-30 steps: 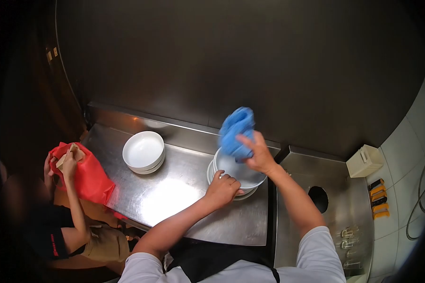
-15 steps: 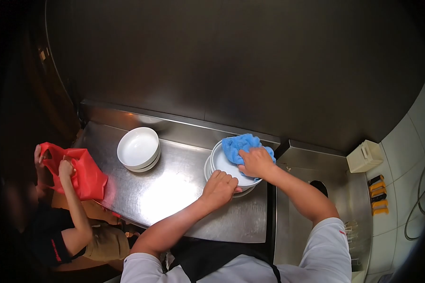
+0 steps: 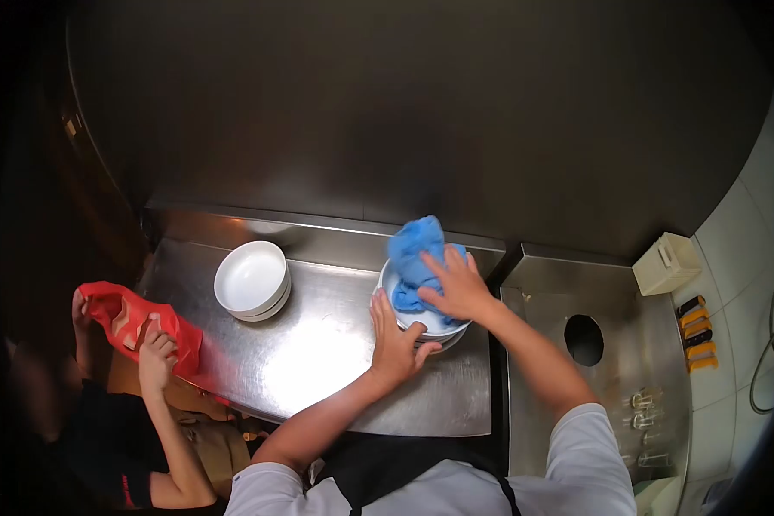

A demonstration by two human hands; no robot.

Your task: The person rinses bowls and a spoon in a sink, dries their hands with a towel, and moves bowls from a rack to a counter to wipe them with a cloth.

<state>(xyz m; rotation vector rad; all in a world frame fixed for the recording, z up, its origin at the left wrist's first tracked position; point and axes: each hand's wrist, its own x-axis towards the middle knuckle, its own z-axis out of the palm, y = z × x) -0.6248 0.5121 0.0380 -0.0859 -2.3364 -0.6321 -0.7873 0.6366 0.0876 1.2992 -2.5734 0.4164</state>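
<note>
At the far left another person in a dark shirt holds a red bag (image 3: 133,320) with both hands, one hand (image 3: 156,357) gripping its near edge, just off the corner of the steel table (image 3: 318,370). On the table's left part stands a small stack of white bowls (image 3: 251,279), upright and untouched, well apart from the hands at work.

Toward the table's right end sits a second pile of white dishes (image 3: 423,322). The worker's left hand (image 3: 396,340) lies against its near left side, fingers straight and close together along the rim, thumb stretched out under the front edge. The blue cloth (image 3: 411,249) is bunched in the top dish, its upper part rising over the far rim. The right hand (image 3: 456,285) presses down on the cloth with the palm flat and fingers fanned wide, gripping nothing.

Right of the table, a lower steel surface has a round hole (image 3: 584,340). Beyond it a cream box (image 3: 665,264) sits by the white tiles, with orange-and-black clips (image 3: 695,335) just beside it.
</note>
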